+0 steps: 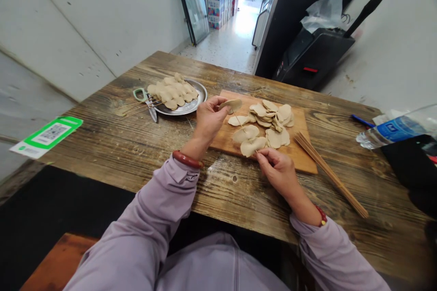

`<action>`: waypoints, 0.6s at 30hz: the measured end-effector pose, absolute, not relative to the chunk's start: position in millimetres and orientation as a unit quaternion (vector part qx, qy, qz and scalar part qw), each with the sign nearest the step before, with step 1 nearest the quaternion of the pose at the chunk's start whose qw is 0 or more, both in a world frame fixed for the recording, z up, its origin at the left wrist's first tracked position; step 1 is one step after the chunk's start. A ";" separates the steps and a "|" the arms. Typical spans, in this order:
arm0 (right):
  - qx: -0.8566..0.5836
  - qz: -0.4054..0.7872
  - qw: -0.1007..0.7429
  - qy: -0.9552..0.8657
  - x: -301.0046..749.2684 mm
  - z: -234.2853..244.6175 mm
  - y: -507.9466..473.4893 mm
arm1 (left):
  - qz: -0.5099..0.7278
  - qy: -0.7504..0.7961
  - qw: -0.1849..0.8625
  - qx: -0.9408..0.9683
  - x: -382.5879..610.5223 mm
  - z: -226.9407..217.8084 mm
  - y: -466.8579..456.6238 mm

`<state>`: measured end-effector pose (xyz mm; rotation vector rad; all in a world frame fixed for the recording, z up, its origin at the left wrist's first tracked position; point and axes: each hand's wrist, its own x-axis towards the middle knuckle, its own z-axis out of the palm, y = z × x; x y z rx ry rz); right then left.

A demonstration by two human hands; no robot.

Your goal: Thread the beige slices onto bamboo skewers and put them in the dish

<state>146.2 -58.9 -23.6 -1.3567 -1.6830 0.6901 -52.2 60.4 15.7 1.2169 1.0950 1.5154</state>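
My left hand (209,120) pinches a thin, round beige slice (232,105) at the top end of a skewer. Lower on that same skewer sit two more slices (246,133), spread out like discs. My right hand (276,168) grips the skewer's lower end between thumb and fingers. Beneath both hands lies a wooden cutting board (223,138), with a loose pile of beige slices (269,116) on it. To the right, a bundle of thin wooden skewers (331,175) rests partly on the board's edge.
A metal plate (202,95) at the left holds several filled skewers (174,91), with green-handled scissors (151,108) beside it. A QR-code card (51,135) lies at the table's left edge. At the right are a water bottle (392,131) and a blue pen-like object (362,121).
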 end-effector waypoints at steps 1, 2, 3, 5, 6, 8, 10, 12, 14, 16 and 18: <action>-0.542 0.277 0.421 -0.673 146.3 -23.6 -58.9 | 0.610 0.443 0.435 0.492 -52.3 14.9 60.5; -0.541 0.278 0.420 -0.674 146.4 -23.7 -58.8 | 0.611 0.444 0.432 0.494 -52.6 14.4 60.7; -0.541 0.279 0.420 -0.673 146.5 -23.8 -58.7 | 0.612 0.443 0.430 0.495 -52.8 14.0 60.9; -0.540 0.277 0.423 -0.673 146.6 -24.1 -58.6 | 0.611 0.439 0.428 0.500 -53.2 13.8 61.1; -0.540 0.276 0.424 -0.673 146.7 -24.2 -58.5 | 0.610 0.438 0.426 0.504 -53.2 13.9 61.3; -0.539 0.275 0.425 -0.673 146.8 -24.4 -58.4 | 0.607 0.438 0.422 0.511 -53.1 13.8 61.8; -0.539 0.274 0.423 -0.674 147.0 -24.3 -58.3 | 0.605 0.437 0.420 0.516 -52.8 13.3 62.3; -0.539 0.272 0.423 -0.676 147.0 -24.4 -58.2 | 0.604 0.432 0.426 0.517 -52.6 12.7 62.6; -0.538 0.268 0.425 -0.677 146.9 -24.8 -57.9 | 0.603 0.427 0.433 0.516 -52.6 12.3 62.5; -0.538 0.266 0.427 -0.677 146.7 -25.5 -57.5 | 0.602 0.425 0.435 0.518 -52.8 12.2 62.0; -0.539 0.269 0.428 -0.674 146.5 -26.5 -56.8 | 0.597 0.427 0.434 0.523 -52.7 12.4 61.3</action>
